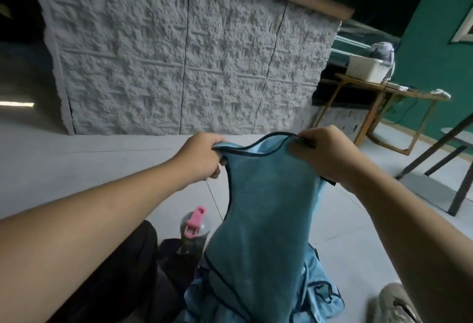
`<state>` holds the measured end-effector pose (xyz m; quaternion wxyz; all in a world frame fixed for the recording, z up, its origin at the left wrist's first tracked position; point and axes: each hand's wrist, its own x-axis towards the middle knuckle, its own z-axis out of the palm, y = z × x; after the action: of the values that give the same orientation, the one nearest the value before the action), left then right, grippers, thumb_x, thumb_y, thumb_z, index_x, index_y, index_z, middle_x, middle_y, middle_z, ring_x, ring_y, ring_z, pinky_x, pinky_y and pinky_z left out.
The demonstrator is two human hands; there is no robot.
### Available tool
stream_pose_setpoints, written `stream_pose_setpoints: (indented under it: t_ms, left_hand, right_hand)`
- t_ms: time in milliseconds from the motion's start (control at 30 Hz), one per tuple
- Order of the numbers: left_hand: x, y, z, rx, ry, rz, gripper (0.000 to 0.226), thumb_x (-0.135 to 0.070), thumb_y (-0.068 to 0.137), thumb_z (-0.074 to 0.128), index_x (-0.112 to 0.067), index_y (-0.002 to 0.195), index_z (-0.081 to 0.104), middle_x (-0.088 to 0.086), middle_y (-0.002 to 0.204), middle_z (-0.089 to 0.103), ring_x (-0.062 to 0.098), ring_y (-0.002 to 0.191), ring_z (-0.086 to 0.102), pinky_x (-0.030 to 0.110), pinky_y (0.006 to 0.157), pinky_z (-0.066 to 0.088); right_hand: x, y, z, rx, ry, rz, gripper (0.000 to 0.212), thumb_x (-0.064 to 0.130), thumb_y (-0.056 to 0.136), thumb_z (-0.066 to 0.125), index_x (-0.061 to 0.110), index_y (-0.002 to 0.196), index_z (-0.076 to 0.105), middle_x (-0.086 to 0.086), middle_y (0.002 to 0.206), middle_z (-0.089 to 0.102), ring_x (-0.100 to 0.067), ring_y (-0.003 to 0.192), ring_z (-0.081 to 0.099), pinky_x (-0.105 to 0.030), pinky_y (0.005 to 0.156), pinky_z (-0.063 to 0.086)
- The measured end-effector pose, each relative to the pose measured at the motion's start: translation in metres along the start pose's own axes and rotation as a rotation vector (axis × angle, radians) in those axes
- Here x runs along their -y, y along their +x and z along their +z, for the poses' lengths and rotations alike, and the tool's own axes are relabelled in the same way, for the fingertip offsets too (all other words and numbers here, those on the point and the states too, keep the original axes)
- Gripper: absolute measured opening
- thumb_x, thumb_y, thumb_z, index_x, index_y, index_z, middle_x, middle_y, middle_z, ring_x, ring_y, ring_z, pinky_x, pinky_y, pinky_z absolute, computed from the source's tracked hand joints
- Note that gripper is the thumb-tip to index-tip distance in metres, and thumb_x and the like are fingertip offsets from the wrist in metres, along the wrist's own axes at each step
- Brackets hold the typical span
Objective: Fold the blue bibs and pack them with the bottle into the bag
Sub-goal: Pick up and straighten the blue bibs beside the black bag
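A blue bib (266,194) with dark piping hangs in the air in front of me. My left hand (202,156) grips its upper left corner and my right hand (325,154) pinches its upper right corner. More blue bibs (320,294) lie in a heap below it on the floor. A clear bottle (194,230) with a pink lid stands upright just left of the hanging bib. Under and beside the bottle lies a dark bag (174,258), partly hidden by my left forearm.
A textured white stone-look counter front (179,61) rises ahead across pale floor tiles. A wooden side table (384,92) with a white tray stands to the right, by a green wall. Dark metal legs (458,169) slant at far right. A grey shoe (394,302) is at bottom right.
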<state>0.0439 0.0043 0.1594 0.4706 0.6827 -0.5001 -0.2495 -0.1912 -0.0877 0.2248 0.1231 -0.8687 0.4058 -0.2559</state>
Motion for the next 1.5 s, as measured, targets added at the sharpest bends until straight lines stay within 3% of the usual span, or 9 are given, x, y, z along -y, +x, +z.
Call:
stream_pose_setpoints:
  t_ms: [133, 233, 433, 567, 767, 1000, 1133, 1233, 1500]
  left_hand:
    - [-0.045, -0.006, -0.006, 0.063, -0.120, 0.036, 0.041, 0.012, 0.089, 0.039, -0.007, 0.091, 0.075, 0.015, 0.074, 0.076, 0.033, 0.062, 0.074, 0.041, 0.059, 0.061]
    - [-0.066, -0.012, -0.002, 0.074, -0.080, 0.056, 0.031, 0.010, 0.088, 0.045, 0.000, 0.088, 0.074, 0.019, 0.075, 0.075, 0.027, 0.058, 0.074, 0.031, 0.047, 0.048]
    - [-0.065, -0.018, -0.008, -0.045, 0.098, 0.144, 0.030, 0.004, 0.080, 0.051, -0.009, 0.082, 0.078, 0.016, 0.081, 0.075, 0.034, 0.072, 0.072, 0.045, 0.055, 0.060]
    - [-0.046, -0.014, -0.009, -0.022, -0.010, 0.166, 0.024, 0.004, 0.085, 0.060, -0.012, 0.079, 0.077, 0.011, 0.074, 0.075, 0.031, 0.068, 0.074, 0.035, 0.052, 0.057]
    - [-0.003, -0.010, -0.009, 0.174, -0.205, 0.236, 0.025, -0.020, 0.085, 0.082, -0.019, 0.109, 0.076, 0.011, 0.096, 0.076, 0.014, 0.083, 0.066, 0.039, 0.080, 0.060]
    - [0.097, -0.021, 0.021, 0.387, -0.019, -0.580, 0.077, -0.081, 0.078, 0.055, -0.019, 0.123, 0.064, 0.004, 0.099, 0.062, 0.021, 0.086, 0.059, 0.034, 0.078, 0.053]
    - [0.105, -0.039, 0.025, 0.606, -0.313, -0.839, 0.059, -0.051, 0.065, 0.086, -0.016, 0.110, 0.072, 0.005, 0.103, 0.072, 0.023, 0.088, 0.069, 0.034, 0.088, 0.055]
    - [0.091, -0.040, 0.020, 0.646, -0.322, -0.795, 0.022, -0.020, 0.074, 0.076, -0.003, 0.087, 0.076, 0.015, 0.092, 0.075, 0.027, 0.079, 0.072, 0.034, 0.080, 0.055]
    - [0.038, -0.013, -0.037, 0.193, -0.694, -0.276, 0.024, -0.014, 0.103, 0.057, 0.005, 0.117, 0.065, 0.026, 0.111, 0.074, 0.035, 0.096, 0.073, 0.048, 0.088, 0.061]
  right_hand:
    - [0.019, -0.005, 0.002, 0.195, -0.304, -0.049, 0.028, 0.045, 0.075, 0.086, 0.032, 0.070, 0.062, 0.013, 0.059, 0.059, 0.000, 0.053, 0.056, -0.014, 0.046, 0.041]
    - [0.031, -0.009, 0.015, 0.187, -0.154, -0.096, 0.031, 0.040, 0.070, 0.090, 0.036, 0.089, 0.066, 0.016, 0.075, 0.066, 0.001, 0.069, 0.063, -0.010, 0.056, 0.047]
    - [0.061, -0.014, 0.039, 0.131, 0.271, -0.146, 0.045, 0.037, 0.067, 0.086, 0.022, 0.106, 0.069, 0.000, 0.092, 0.075, -0.024, 0.086, 0.072, -0.051, 0.080, 0.059]
    - [0.062, -0.015, 0.048, 0.076, 0.258, -0.143, 0.012, 0.015, 0.083, 0.073, 0.016, 0.095, 0.073, -0.012, 0.084, 0.073, -0.034, 0.079, 0.068, -0.052, 0.071, 0.056]
    - [0.061, -0.019, 0.043, 0.145, 0.647, 0.079, 0.036, 0.002, 0.079, 0.047, 0.008, 0.099, 0.075, -0.037, 0.097, 0.065, -0.028, 0.081, 0.051, -0.044, 0.074, 0.036]
    - [0.069, -0.019, 0.015, 0.153, 1.170, 0.132, 0.025, -0.007, 0.098, 0.048, -0.007, 0.106, 0.071, -0.020, 0.081, 0.069, -0.027, 0.068, 0.066, -0.034, 0.066, 0.056]
    - [0.065, -0.020, 0.009, 0.106, 1.224, 0.152, 0.026, -0.009, 0.097, 0.046, -0.009, 0.112, 0.067, -0.015, 0.080, 0.069, -0.023, 0.069, 0.066, -0.035, 0.070, 0.055]
    - [0.059, -0.021, 0.004, 0.047, 1.204, 0.190, 0.028, -0.009, 0.097, 0.046, -0.008, 0.115, 0.067, -0.018, 0.085, 0.069, -0.027, 0.073, 0.066, -0.035, 0.071, 0.056]
    - [0.041, -0.012, -0.006, -0.155, 1.037, 0.365, 0.025, -0.006, 0.101, 0.049, -0.001, 0.098, 0.073, -0.017, 0.075, 0.073, -0.025, 0.061, 0.069, -0.033, 0.059, 0.060]
